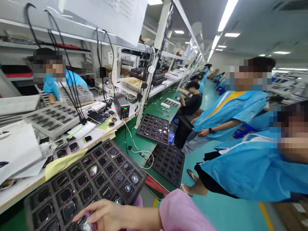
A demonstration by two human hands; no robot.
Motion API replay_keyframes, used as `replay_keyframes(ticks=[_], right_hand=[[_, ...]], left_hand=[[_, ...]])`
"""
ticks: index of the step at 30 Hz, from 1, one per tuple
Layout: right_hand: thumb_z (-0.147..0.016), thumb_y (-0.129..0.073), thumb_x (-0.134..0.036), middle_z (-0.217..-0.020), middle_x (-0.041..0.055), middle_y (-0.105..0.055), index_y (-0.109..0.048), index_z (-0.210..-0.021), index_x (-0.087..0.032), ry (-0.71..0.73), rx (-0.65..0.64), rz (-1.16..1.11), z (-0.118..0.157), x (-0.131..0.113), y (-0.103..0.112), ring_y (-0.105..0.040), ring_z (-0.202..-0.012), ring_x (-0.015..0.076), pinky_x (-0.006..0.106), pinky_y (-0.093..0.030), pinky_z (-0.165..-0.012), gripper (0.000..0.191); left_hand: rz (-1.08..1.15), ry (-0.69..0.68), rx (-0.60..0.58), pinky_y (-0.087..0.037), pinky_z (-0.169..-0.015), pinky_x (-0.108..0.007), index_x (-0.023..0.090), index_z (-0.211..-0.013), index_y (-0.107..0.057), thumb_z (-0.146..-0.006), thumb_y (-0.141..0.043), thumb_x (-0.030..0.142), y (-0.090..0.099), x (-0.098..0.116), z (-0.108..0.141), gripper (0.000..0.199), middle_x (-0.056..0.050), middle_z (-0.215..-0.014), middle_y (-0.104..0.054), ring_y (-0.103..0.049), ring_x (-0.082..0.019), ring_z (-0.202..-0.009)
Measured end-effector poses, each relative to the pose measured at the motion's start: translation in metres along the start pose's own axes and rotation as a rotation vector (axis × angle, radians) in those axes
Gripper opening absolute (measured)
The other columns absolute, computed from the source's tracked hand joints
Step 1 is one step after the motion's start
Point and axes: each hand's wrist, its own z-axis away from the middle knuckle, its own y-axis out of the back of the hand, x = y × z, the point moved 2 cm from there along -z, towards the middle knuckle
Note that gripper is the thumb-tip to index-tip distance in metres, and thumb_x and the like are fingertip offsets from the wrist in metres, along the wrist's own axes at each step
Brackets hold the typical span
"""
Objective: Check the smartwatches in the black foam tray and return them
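My right hand (103,215) reaches in from the bottom with a pink sleeve behind it. Its fingers are closed on a square smartwatch body (84,224) with a shiny dark face, cut off by the lower edge of the view. Just beyond and under the hand lies a dark foam tray (137,166), whose square pockets hold many similar watch bodies, such as one at the right end (128,188). A few of them catch the light or look covered with film. My left hand is not in view.
Two more dark trays, an upper (154,128) and a lower (168,163), lie beyond on the green bench. A small power supply (122,107) and white cable (134,144) are near. Left are papers (21,150) and a pale tray (53,118). People in blue jackets (245,163) stand right.
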Motion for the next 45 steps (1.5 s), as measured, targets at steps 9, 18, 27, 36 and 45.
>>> replay_keyframes(ticks=[9, 18, 27, 36, 45], right_hand=[[-0.066, -0.079, -0.022, -0.084, 0.0112, -0.072, -0.062, -0.118, -0.01, 0.084, -0.062, 0.07, 0.01, -0.008, -0.017, -0.065, -0.05, 0.017, 0.027, -0.048, -0.049, 0.056], [-0.076, -0.071, -0.028, -0.084, 0.0075, -0.072, -0.063, -0.116, -0.015, 0.188, 0.053, 0.162, 0.012, -0.024, -0.037, -0.055, -0.04, 0.0085, 0.019, -0.037, -0.039, 0.042], [-0.08, -0.069, -0.03, -0.086, 0.0069, -0.071, -0.063, -0.116, -0.02, 0.166, 0.12, 0.235, 0.001, -0.027, -0.039, -0.05, -0.039, 0.0063, 0.019, -0.034, -0.037, 0.038], [-0.078, -0.069, -0.032, -0.084, 0.0069, -0.07, -0.063, -0.113, -0.02, 0.17, 0.164, 0.282, 0.005, -0.031, -0.046, -0.047, -0.038, 0.0065, 0.02, -0.033, -0.037, 0.038], [-0.083, -0.064, -0.034, -0.089, 0.0084, -0.07, -0.059, -0.122, -0.021, 0.139, 0.132, 0.354, 0.009, -0.034, -0.05, -0.054, -0.044, 0.0094, 0.023, -0.04, -0.042, 0.041]], left_hand=[[0.087, -0.031, -0.102, -0.053, -0.054, -0.026, 0.024, -0.053, -0.045, -0.047, -0.069, 0.027, 0.011, 0.013, 0.002, 0.026, 0.008, -0.051, -0.042, -0.057, -0.014, -0.055], [0.124, 0.155, 0.059, -0.036, -0.038, -0.02, 0.019, -0.11, -0.054, -0.073, -0.067, 0.045, 0.072, 0.033, 0.039, 0.048, 0.009, -0.052, -0.045, -0.04, -0.008, -0.037], [0.134, 0.115, 0.082, -0.045, -0.053, -0.023, 0.022, -0.111, -0.057, -0.077, -0.064, 0.033, 0.078, 0.032, 0.027, 0.037, 0.003, -0.069, -0.056, -0.053, -0.012, -0.054], [0.214, 0.136, 0.024, -0.041, -0.046, -0.019, 0.022, -0.114, -0.048, -0.083, -0.057, 0.031, 0.08, 0.04, 0.032, 0.033, 0.007, -0.069, -0.048, -0.043, -0.006, -0.044], [0.246, 0.15, 0.0, -0.044, -0.048, -0.02, 0.023, -0.119, -0.046, -0.081, -0.062, 0.03, 0.081, 0.042, 0.03, 0.041, 0.002, -0.085, -0.054, -0.047, -0.006, -0.05]])
